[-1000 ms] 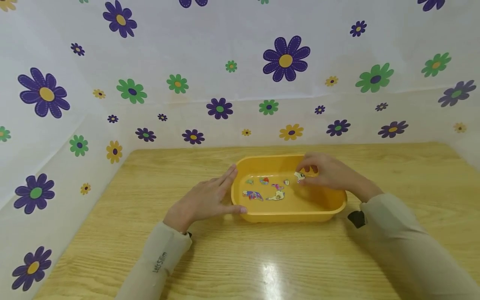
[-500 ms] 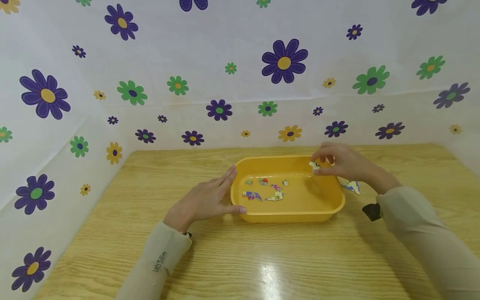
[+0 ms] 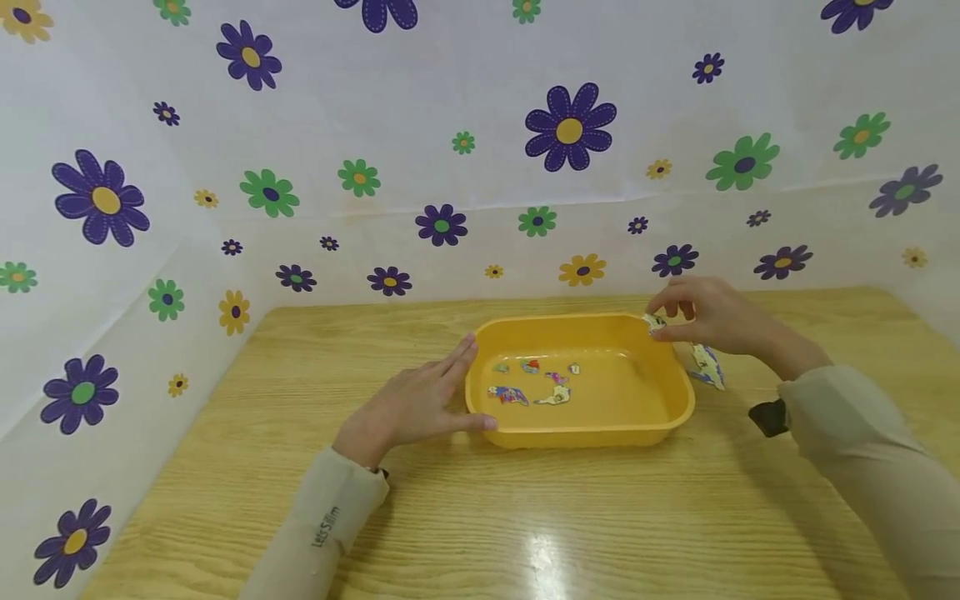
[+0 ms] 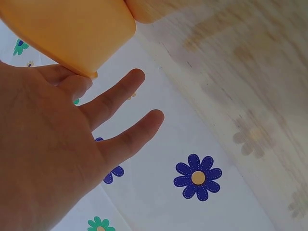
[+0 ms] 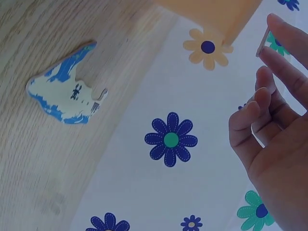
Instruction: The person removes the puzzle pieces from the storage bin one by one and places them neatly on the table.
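My right hand (image 3: 712, 317) pinches a small cream puzzle piece (image 3: 654, 323) between thumb and fingertips, above the right end of a yellow plastic tub (image 3: 577, 437). Edge-on in the right wrist view, that thin piece (image 5: 263, 42) sits between two fingertips while the other fingers curl. At the tub's left end rests my left hand (image 3: 416, 408), its thumb on the near rim and its fingers extended along the side. Several printed pieces lie in the tub, including a purple-red one (image 3: 508, 396) and a cream one (image 3: 555, 395).
Outside the tub's right end, a larger blue-and-cream piece (image 3: 707, 367) lies on the wooden table (image 3: 450, 517); in the right wrist view this piece (image 5: 62, 94) shows whole. A flower-printed white sheet (image 3: 480, 175) hangs behind and at the left.
My right hand has lifted the small piece out of the tub's interior and moved right, to over its right rim. The larger piece outside has come into view. My left hand stays put.
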The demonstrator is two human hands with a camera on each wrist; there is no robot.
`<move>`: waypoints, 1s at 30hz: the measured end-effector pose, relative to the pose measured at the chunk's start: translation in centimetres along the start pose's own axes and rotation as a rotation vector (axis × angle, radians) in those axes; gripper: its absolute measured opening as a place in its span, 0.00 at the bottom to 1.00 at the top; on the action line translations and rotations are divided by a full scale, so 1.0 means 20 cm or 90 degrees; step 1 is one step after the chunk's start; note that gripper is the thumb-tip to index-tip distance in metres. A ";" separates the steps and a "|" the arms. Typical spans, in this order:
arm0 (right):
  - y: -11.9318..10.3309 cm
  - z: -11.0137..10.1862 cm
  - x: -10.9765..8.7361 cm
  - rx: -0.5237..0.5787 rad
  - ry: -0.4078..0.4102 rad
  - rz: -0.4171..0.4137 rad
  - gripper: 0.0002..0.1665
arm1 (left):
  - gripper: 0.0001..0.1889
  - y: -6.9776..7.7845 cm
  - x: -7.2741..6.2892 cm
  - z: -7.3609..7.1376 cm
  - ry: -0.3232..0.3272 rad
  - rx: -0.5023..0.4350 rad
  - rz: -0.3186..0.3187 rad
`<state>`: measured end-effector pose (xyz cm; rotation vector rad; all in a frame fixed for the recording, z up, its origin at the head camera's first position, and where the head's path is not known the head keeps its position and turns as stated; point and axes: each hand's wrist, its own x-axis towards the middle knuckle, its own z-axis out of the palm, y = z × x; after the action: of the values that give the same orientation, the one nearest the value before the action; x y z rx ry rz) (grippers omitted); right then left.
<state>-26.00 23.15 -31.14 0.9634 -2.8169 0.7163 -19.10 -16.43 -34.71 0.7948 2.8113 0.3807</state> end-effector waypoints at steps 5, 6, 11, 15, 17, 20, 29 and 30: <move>0.04 -0.02 -0.03 -0.019 0.021 -0.006 0.16 | 0.56 0.01 0.00 0.00 -0.001 -0.004 -0.001; 0.05 -0.03 -0.03 -0.028 0.030 -0.015 0.16 | 0.56 0.01 0.00 0.00 -0.001 -0.003 0.000; 0.09 -0.05 -0.06 -0.047 0.054 -0.028 0.16 | 0.56 0.01 0.00 0.00 -0.001 0.004 -0.003; 0.11 -0.07 -0.08 -0.047 0.050 -0.008 0.16 | 0.56 0.00 0.00 0.00 -0.001 0.001 -0.004; 0.12 -0.07 -0.09 -0.051 0.050 0.000 0.16 | 0.56 0.00 0.00 0.00 0.000 -0.002 -0.003; 0.13 -0.08 -0.11 -0.051 0.051 0.009 0.17 | 0.56 -0.01 0.00 0.00 0.003 -0.002 -0.002; 0.19 -0.07 -0.16 -0.060 0.058 0.006 0.17 | 0.56 -0.01 0.00 0.00 0.000 -0.009 -0.003; 0.19 -0.07 -0.17 -0.062 0.060 0.004 0.17 | 0.56 -0.01 0.00 0.00 0.000 -0.010 -0.003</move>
<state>-25.65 28.38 -32.17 0.8818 -2.7464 0.6009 -19.12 -16.52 -34.83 0.7842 2.8063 0.4020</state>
